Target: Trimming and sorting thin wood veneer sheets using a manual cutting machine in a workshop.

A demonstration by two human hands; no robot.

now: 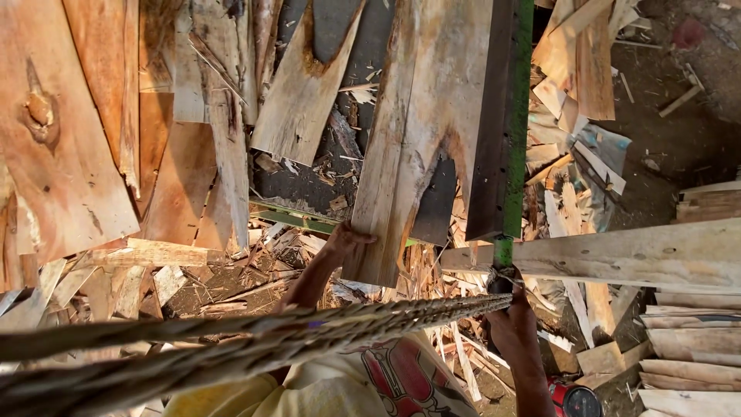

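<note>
- The left hand (345, 241) grips the near end of a long pale veneer sheet (421, 131), fingers curled over its left corner.
- The sheet's long axis runs straight away from the hand across the dark machine bed (370, 46), beside a green blade bar (513, 116) on its right.
- The right hand (511, 320), farther right and nearer the body, is clenched round the green lever (503, 255) below that bar.
- A frayed rope (255, 332) crosses in front.
- Veneer scraps (255, 270) litter the floor; stacked boards (687, 347) lie at the right.
- A small red round container (573, 400) sits at the bottom edge; any label is unreadable.
</note>
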